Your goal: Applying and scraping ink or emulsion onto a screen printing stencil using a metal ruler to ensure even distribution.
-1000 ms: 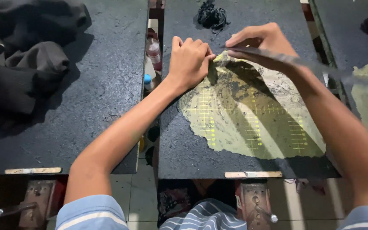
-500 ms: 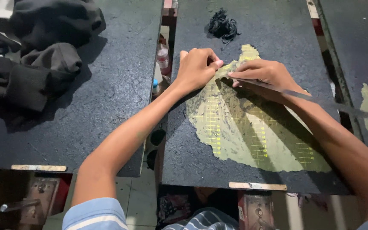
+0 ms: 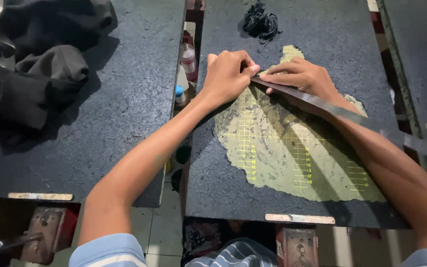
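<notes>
dark board (image 3: 223, 198), both fists pinching metal strip (image 3: 322, 104)

Dark clothes (image 3: 30, 74) lie heaped on the left board (image 3: 124, 123), bottles (image 3: 188, 59) alongside.

Light: dim, cool, from above | shadows: soft, under both forearms, lower centre | glare: faint on metal strip (image 3: 322, 105) | blur: slight at right edge

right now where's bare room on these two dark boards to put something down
Left board: bare between the dark cloth pile and the gap with bottles. Right board: free along its near edge. Crowded where left hand and right hand press the metal strip.
</notes>
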